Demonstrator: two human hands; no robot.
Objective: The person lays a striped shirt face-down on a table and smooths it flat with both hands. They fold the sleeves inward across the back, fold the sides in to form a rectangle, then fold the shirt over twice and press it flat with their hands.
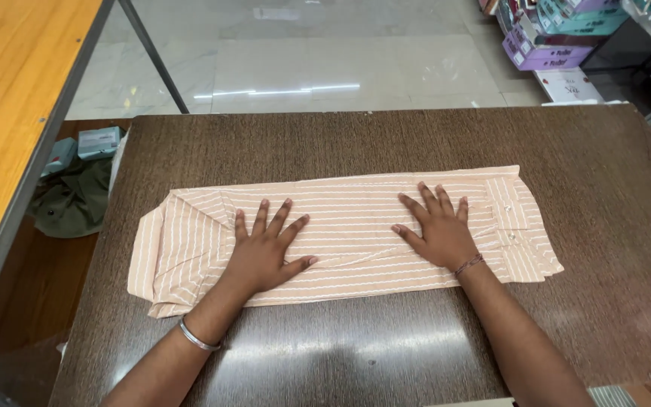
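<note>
We counted one folded shirt, peach with thin white stripes, and two hands on it. It lay lengthwise across the middle of a dark brown wood-grain table, folded into a long band, with its buttoned cuff at the right end. Off to the right stood a stack of three or so purple and teal boxes with a white one beneath, and at the left, lower down, sat two small teal boxes above a heap of dark green cloth.

The table stood on a pale polished floor that caught a streak of light. A lighter orange wooden tabletop with a metal edge ran along the left.

Our left hand lay flat on the left half of the shirt, fingers spread wide, gripping nothing, with a metal bangle on the wrist. Our right hand pressed flat on the right half, fingers likewise fanned and empty, with a thin thread band at the wrist. Both forearms reached in from the near edge.
</note>
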